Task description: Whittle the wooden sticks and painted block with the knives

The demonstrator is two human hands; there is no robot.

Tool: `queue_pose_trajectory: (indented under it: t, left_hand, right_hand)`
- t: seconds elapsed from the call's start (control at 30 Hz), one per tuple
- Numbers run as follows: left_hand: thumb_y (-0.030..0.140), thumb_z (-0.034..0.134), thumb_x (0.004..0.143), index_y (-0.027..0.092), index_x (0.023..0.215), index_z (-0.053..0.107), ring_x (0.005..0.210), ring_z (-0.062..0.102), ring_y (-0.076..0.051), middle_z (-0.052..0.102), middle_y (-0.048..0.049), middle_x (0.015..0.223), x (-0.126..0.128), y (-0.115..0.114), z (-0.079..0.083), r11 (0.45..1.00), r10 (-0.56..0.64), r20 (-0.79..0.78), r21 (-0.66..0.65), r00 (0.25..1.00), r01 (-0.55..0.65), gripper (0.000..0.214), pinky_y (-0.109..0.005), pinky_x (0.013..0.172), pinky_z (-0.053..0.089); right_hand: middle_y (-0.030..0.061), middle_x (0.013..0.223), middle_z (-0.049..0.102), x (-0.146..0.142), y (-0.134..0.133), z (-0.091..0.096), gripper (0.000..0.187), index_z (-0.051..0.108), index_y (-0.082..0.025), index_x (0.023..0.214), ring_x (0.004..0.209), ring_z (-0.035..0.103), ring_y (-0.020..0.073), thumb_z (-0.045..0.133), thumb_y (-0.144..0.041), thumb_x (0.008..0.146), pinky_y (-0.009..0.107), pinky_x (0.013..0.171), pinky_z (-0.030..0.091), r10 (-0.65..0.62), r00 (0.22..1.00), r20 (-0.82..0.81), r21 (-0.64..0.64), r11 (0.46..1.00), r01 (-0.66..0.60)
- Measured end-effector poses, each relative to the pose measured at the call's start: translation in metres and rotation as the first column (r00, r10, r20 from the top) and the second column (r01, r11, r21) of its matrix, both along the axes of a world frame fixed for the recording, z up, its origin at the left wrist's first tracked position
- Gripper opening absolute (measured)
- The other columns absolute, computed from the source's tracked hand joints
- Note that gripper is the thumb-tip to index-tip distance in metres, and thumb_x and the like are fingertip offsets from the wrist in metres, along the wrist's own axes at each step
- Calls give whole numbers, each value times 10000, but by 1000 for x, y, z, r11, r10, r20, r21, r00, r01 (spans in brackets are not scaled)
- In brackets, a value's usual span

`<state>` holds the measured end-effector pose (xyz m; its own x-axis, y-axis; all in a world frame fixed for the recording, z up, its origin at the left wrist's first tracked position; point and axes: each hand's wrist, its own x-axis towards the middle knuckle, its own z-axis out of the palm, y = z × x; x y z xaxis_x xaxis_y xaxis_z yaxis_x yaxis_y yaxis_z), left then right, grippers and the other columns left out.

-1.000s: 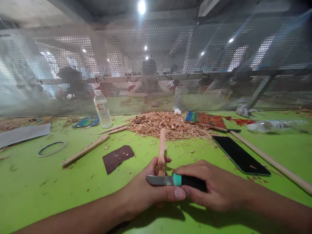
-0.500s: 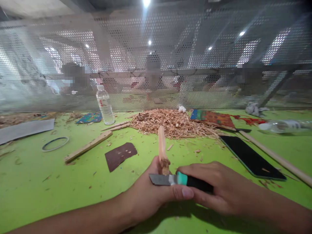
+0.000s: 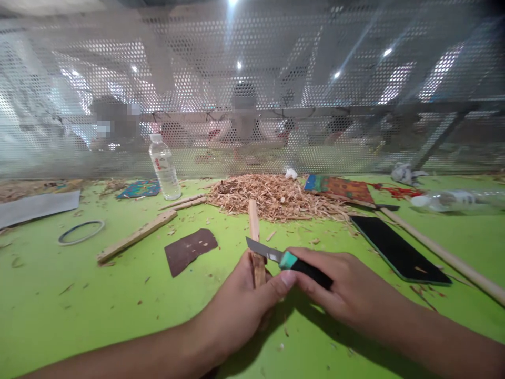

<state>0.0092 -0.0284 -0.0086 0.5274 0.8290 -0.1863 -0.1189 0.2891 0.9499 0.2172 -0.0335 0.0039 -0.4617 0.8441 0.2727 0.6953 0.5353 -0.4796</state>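
Note:
My left hand (image 3: 244, 302) is closed around the lower part of a narrow wooden stick (image 3: 254, 221), which points away from me over the green table. In my right hand (image 3: 335, 279) is a utility knife (image 3: 303, 268) with a black and teal handle. Its grey blade (image 3: 262, 248) lies across the stick just above my left fingers; whether it touches the wood I cannot tell. My left thumb rests against the knife near the teal collar. The stick's lower end is hidden in my left hand.
Beyond the stick lies a heap of wood shavings (image 3: 272, 197). A water bottle (image 3: 164, 168), a notched wood strip (image 3: 136, 237), brown sandpaper (image 3: 191, 250) and a ring (image 3: 81, 232) are leftward. A phone (image 3: 398, 250), a wooden rod (image 3: 442, 252) and a lying bottle (image 3: 453, 201) are rightward. A perforated screen (image 3: 276, 142) stands behind.
The knife has moved up and away from me along the stick, its blade now tilted with the tip higher. Shaved wood near my left hand looks smoother, and the view has shifted slightly.

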Motion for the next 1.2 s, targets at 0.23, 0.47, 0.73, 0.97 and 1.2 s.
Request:
queue_pose_trajectory:
  t: [0.23,0.47,0.73,0.97,1.2]
  left_hand:
    - [603,804,781,233,975,448,487,349,-54,421,111,624,-6,0,4,998,-46,-81,46,996,50,548,-203,446,283]
    - [574,885,690,244,963,416,445,334,-48,415,122,591,-4,3,-2,998,-49,-56,29,997,51,636,-199,403,263]
    - [478,979,559,246,988,380,490,371,-42,471,130,651,-6,1,2,999,-28,-68,-32,997,26,772,-187,419,279]
    - [472,971,582,234,927,404,457,347,-35,467,135,608,-6,0,-2,999,12,-47,-38,999,-14,705,-204,435,249]
    - [652,722,832,232,891,447,391,279,-51,381,127,512,-2,-1,-4,999,34,-94,32,995,-31,506,-234,402,198]
  right_hand:
    - [9,751,692,3,10,8,335,654,-235,975,641,607,171,461,-499,1048,268,572,398,-24,999,37,40,999,22]
    - [0,746,633,7,8,10,302,607,-222,912,633,542,134,491,-470,1040,249,592,379,252,967,41,-70,966,-249]
    - [-3,766,618,5,2,8,312,610,-207,929,651,522,133,495,-475,1040,251,606,361,309,949,60,-107,947,-301]
    - [64,892,724,6,1,4,328,629,-178,1163,743,655,196,465,-438,1050,291,643,424,254,955,156,12,966,-259]
    - [54,884,741,-1,-2,3,295,641,-221,1062,720,672,185,448,-444,1058,275,639,448,61,998,35,8,998,-61]
